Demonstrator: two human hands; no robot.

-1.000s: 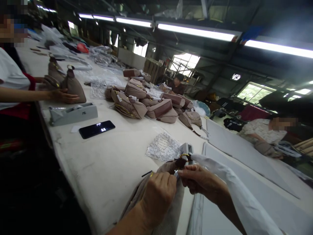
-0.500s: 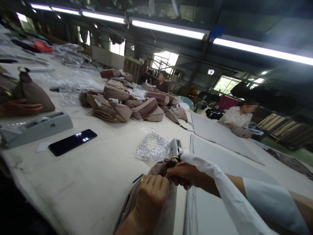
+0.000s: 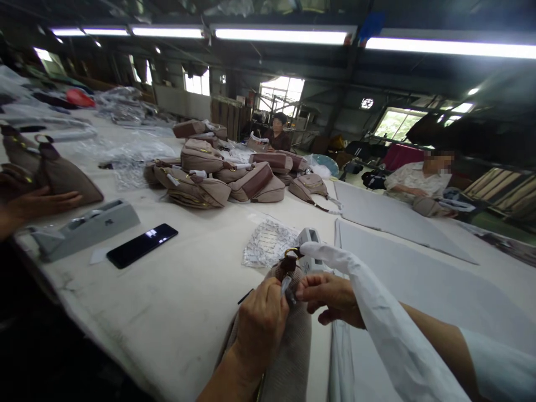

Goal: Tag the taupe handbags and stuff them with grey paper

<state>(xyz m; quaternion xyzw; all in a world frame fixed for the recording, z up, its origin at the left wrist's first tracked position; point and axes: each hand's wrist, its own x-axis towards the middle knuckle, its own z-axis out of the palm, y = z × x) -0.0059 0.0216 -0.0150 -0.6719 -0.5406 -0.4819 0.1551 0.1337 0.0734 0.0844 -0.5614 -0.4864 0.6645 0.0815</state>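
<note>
A taupe bag [image 3: 293, 349] stands at the lower middle, its top end toward the tape dispenser. My left hand [image 3: 262, 321] is closed at the bag's top end, with a small clear plastic piece [image 3: 285, 285] at its fingertips. Just right of that piece, my right hand [image 3: 330, 296] has its fingers curled and partly apart, nothing visible between them. A gold ring [image 3: 292, 254] on a brown tab joins the bag to a strap wrapped in white material [image 3: 377, 307], which passes over my right forearm.
Beyond lies a pile of taupe bags [image 3: 234, 178]. A phone [image 3: 142, 245] and a grey tape dispenser [image 3: 92, 226] are at left, near another person's hand [image 3: 46, 204]. Crumpled printed plastic [image 3: 268, 243] and a second dispenser [image 3: 310, 245] sit ahead. Two people are farther back.
My right hand has drawn back right from the bag's end and its fingers have loosened. The gold ring and clear plastic piece now show. The view has levelled and shifted.
</note>
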